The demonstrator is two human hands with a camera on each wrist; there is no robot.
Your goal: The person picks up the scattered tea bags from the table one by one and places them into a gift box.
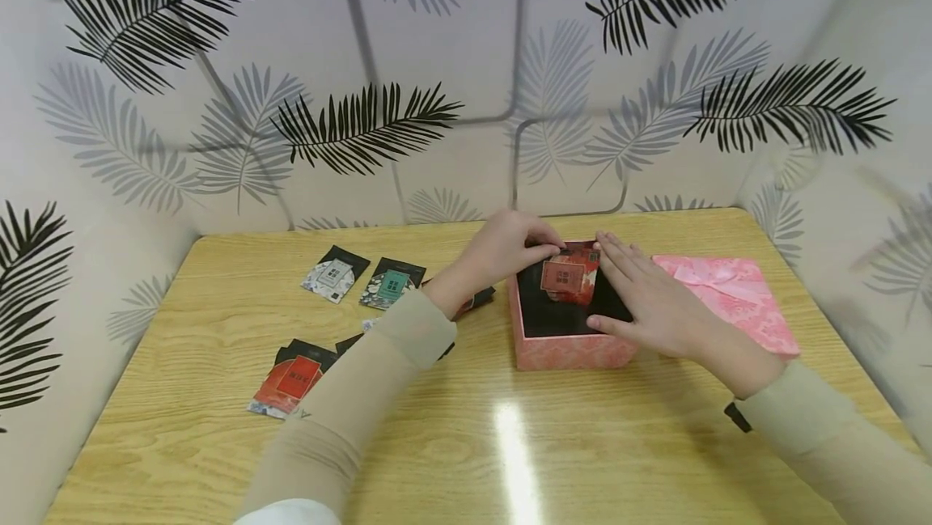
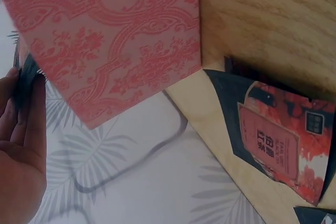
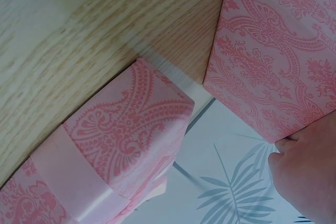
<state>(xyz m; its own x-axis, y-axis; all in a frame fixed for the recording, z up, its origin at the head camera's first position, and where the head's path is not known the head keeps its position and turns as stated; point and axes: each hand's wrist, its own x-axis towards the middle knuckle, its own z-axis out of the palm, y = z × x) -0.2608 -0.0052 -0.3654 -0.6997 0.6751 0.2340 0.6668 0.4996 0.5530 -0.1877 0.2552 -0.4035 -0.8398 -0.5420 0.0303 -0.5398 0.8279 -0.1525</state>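
My left hand (image 1: 504,248) pinches the top edge of a red and black tea sachet (image 1: 566,278) over the pink patterned box (image 1: 564,353). The box is lidless, with a black inside. Over its right side lies my right hand (image 1: 655,305), fingers fairly straight, the fingertips near the sachet and the thumb over the front rim. In the left wrist view, fingers (image 2: 32,119) and thumb hold the dark sachet at the box's top edge. The right wrist view catches part of my right hand (image 3: 310,169) at the box's rim (image 3: 294,135).
Right of the box lies its pink lid (image 1: 757,319) with a ribbon bow. To the left are a white-and-black sachet (image 1: 335,273), a green-labelled one (image 1: 393,284), and a pile of red ones (image 1: 294,379). More sachets (image 1: 476,298) lie partly behind my left arm.
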